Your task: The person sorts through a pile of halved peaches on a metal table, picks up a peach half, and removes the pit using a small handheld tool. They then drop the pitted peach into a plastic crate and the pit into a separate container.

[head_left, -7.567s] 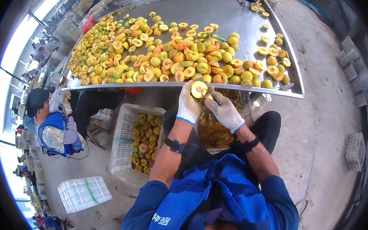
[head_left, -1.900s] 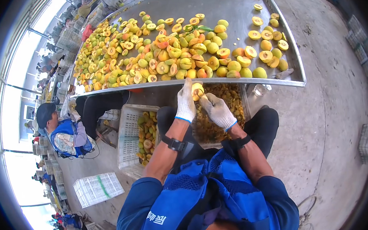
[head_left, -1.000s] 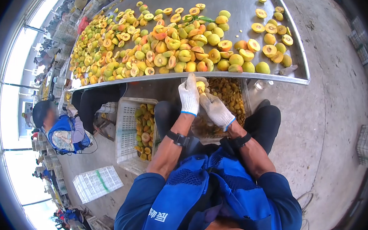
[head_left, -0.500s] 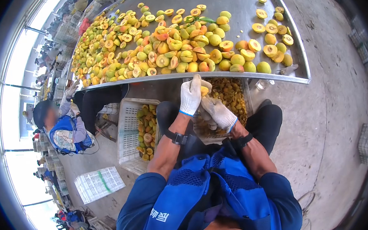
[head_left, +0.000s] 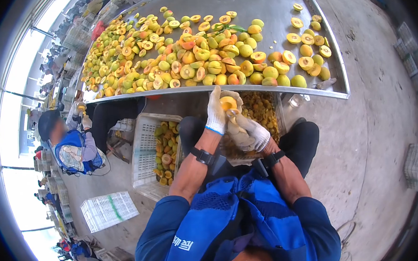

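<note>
In a white knit glove, my left hand point(head_left: 216, 113) grips a yellow peach half point(head_left: 228, 102) just below the near edge of the metal table point(head_left: 268, 0). The cut face with its round hollow is turned up. My right hand point(head_left: 249, 133), gloved too, is closed right beside the fruit. A small pale tip shows between its fingers and the peach; I cannot make out what it is. Beneath my hands a crate of small cut fruit pieces point(head_left: 259, 106) stands between my knees. Many whole and halved peaches point(head_left: 200, 55) are heaped on the table.
To the left stands a white crate point(head_left: 146, 148) partly filled with peach halves point(head_left: 166, 147). Another white crate point(head_left: 110, 211) lies on the floor. A person in a blue vest point(head_left: 75, 147) sits at the table's left end. A clear glass point(head_left: 296, 100) stands by the table's right side.
The peach half, mostly covered by my fingers before, now shows its open cut face. My left hand has opened up around it and my right hand has come up against it.
</note>
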A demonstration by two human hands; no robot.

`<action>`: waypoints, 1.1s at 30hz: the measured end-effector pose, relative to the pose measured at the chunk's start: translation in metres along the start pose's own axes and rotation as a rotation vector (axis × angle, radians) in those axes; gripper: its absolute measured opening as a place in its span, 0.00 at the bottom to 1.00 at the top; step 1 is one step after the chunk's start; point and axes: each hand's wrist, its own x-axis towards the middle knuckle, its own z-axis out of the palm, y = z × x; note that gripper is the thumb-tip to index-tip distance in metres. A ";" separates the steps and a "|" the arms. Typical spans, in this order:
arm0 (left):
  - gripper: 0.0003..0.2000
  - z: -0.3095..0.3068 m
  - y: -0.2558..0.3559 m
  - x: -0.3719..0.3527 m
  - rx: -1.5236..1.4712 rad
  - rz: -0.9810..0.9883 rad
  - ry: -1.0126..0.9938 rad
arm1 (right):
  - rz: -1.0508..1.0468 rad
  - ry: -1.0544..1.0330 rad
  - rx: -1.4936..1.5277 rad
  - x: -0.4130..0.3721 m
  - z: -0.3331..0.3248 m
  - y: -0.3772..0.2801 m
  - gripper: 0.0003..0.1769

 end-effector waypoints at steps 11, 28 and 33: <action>0.16 -0.118 0.168 -0.053 1.689 0.805 0.844 | 0.098 0.305 -0.513 -0.011 0.027 -0.041 0.25; 0.35 -0.035 0.093 0.103 1.777 0.217 0.546 | -0.072 0.401 -0.585 0.018 0.018 -0.029 0.24; 0.24 -0.041 0.078 0.094 1.427 0.650 0.483 | -0.076 0.389 -0.595 0.030 0.016 -0.019 0.22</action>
